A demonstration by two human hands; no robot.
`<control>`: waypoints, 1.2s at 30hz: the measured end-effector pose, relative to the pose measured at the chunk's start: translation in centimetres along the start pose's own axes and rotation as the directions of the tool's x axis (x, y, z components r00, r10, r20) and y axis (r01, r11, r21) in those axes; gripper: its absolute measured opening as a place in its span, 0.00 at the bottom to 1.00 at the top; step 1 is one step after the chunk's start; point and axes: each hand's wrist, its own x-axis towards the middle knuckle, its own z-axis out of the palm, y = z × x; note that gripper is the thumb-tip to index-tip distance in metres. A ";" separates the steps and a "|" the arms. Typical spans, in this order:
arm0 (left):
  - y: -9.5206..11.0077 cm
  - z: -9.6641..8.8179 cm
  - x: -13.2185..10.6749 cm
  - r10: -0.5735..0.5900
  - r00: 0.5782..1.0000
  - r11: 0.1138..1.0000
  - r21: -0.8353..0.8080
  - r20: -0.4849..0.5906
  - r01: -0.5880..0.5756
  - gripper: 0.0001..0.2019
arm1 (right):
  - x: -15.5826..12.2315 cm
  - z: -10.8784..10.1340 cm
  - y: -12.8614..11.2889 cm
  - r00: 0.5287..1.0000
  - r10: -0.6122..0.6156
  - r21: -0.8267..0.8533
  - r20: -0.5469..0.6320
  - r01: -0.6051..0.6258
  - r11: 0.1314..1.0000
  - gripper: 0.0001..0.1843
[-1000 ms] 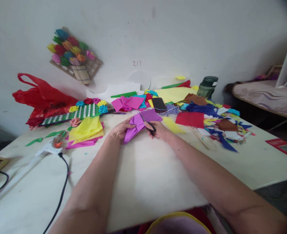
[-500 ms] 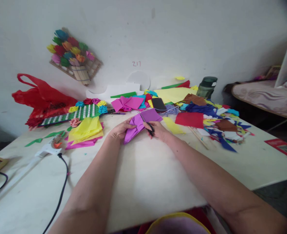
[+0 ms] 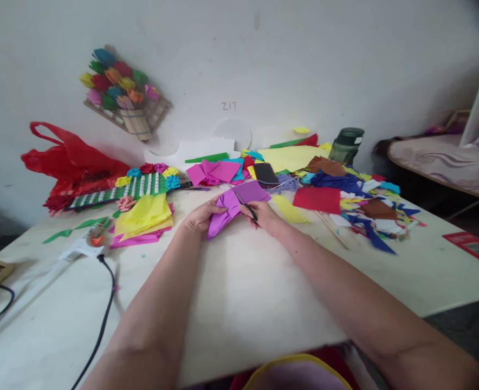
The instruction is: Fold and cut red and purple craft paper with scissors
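Observation:
Folded purple crepe paper (image 3: 227, 215) is pinched at its left edge by my left hand (image 3: 202, 215), held a little above the table. My right hand (image 3: 264, 215) is closed round the dark handles of a pair of scissors (image 3: 251, 211). The scissors' blades lie across the purple paper and point away to the upper left. Whether the blades are apart or together is hard to make out. Behind the paper sits a pile of magenta paper pieces (image 3: 213, 172).
Yellow paper sheets (image 3: 145, 215) and a glue gun (image 3: 85, 246) with a black cord (image 3: 108, 303) lie left. A phone (image 3: 266, 173), red paper (image 3: 317, 200), sticks (image 3: 332, 230) and coloured scraps (image 3: 380, 211) lie right. A green bottle (image 3: 347, 145) stands behind.
The scissors' handles look closer together than before. Both hands and the purple paper stay in nearly the same place; the view has shifted slightly.

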 end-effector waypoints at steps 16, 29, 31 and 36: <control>0.5 -1.9 -0.5 0.078 0.983 0.995 -0.048 -0.169 -0.087 0.28 | -1.3 -0.9 -1.7 0.986 0.062 0.130 0.158 -0.083 0.988 0.20; 1.3 -1.4 -0.6 -0.035 0.901 0.950 -0.294 -0.433 -0.104 0.03 | 0.2 -2.0 -2.3 0.945 -0.235 -0.871 -0.226 -0.088 0.484 0.15; 1.2 -1.6 -0.5 -0.051 0.887 0.950 -0.296 -0.460 -0.099 0.01 | 0.5 -2.1 -2.2 0.957 -0.189 -0.947 -0.220 -0.163 0.278 0.15; 1.0 -2.4 -0.4 -0.049 0.888 0.959 -0.269 -0.457 -0.086 0.01 | 0.8 -2.8 -2.4 0.994 0.022 -0.957 -0.108 -0.110 0.268 0.13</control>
